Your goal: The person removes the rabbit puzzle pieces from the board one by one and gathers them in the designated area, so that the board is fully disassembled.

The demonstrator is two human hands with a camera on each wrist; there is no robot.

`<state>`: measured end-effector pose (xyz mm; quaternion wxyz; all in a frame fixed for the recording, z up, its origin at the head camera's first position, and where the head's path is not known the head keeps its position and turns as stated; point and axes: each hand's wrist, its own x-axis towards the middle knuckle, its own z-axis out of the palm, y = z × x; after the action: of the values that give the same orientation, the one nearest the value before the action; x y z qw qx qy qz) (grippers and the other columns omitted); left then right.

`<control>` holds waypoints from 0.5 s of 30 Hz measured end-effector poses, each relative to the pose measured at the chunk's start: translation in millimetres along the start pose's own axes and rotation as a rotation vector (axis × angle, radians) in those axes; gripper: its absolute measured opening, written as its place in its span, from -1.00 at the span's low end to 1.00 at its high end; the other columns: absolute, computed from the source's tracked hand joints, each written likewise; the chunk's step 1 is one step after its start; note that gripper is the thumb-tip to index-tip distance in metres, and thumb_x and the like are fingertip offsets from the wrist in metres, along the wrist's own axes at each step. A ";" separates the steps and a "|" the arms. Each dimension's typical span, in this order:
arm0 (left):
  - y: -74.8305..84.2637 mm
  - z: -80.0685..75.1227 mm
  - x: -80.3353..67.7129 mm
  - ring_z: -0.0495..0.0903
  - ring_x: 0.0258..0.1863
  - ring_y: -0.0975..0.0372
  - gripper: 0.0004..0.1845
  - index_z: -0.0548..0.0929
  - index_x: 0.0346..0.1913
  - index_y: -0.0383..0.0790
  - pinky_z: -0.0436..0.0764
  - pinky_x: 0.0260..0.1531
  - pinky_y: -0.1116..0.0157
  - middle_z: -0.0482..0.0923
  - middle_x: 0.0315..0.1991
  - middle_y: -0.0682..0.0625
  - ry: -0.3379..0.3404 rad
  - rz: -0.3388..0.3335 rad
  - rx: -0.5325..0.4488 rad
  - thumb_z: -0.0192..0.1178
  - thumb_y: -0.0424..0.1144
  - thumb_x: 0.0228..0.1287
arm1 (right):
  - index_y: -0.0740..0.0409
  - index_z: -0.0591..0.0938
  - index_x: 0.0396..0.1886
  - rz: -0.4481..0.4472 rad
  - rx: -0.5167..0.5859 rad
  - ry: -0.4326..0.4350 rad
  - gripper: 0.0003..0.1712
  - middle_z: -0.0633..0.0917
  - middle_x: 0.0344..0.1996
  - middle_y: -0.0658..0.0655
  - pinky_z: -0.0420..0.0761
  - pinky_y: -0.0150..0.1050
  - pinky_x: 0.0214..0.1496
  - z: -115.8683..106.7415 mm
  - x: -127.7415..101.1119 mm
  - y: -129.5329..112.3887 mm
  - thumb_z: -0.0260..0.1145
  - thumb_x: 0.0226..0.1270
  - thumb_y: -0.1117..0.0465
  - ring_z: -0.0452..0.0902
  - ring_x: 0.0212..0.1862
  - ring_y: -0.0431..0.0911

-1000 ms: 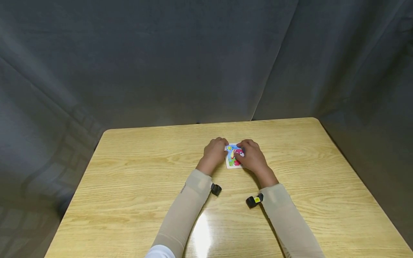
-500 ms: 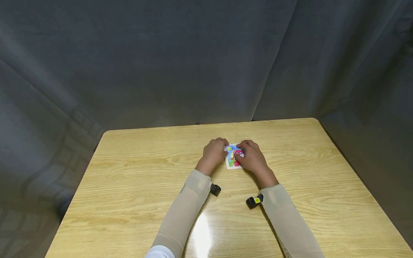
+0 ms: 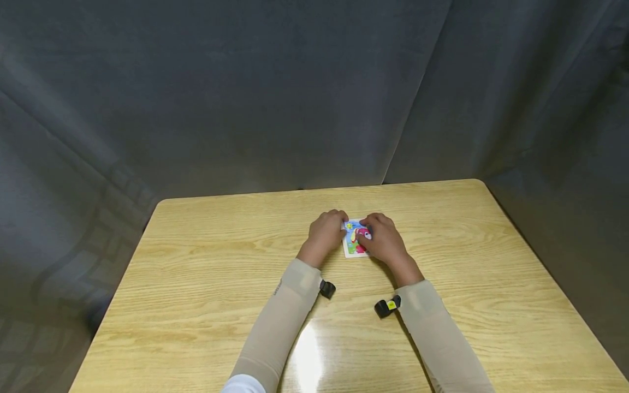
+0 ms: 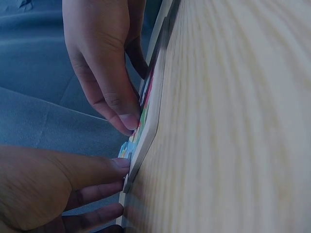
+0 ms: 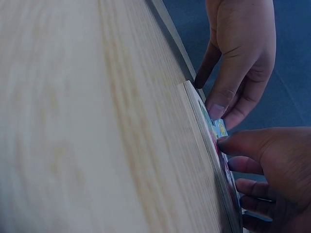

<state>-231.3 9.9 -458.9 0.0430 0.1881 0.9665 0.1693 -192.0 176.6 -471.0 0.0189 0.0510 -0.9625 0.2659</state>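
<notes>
A small jigsaw puzzle (image 3: 352, 248) in a pale, thin tray lies flat on the table, its picture showing a red animal, green ground and a blue sky. At its left edge my left hand (image 3: 325, 232) grips with thumb and bent fingers. My right hand (image 3: 386, 238) curls over the right side, thumb on the picture and forefinger near the far edge. A light-blue puzzle piece (image 5: 221, 127) stands slightly raised between the two thumbs in the right wrist view; which hand bears it I cannot tell. The hands hide both sides of the puzzle.
The wood-grain table (image 3: 221, 284) runs wide on both sides of the arms. Its far edge meets a dark grey curtain (image 3: 245, 109), which also hangs at left and right. A black camera (image 3: 327, 289) sits on the left wrist, another camera (image 3: 383, 308) on the right.
</notes>
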 end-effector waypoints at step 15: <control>-1.5 1.9 -1.8 0.58 -0.01 0.14 -0.73 0.65 0.05 -0.02 0.64 -0.21 0.16 0.58 0.02 0.05 0.027 -0.010 0.013 0.29 -0.11 0.31 | 0.23 0.58 0.15 0.001 -0.003 -0.007 -0.52 0.41 0.26 0.29 0.28 0.11 0.35 0.1 0.1 -1.1 0.32 0.32 0.07 0.24 0.33 0.20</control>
<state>-229.9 8.5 -461.2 0.0296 0.1812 0.9690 0.1651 -192.0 175.6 -470.5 0.0153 0.0516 -0.9629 0.2643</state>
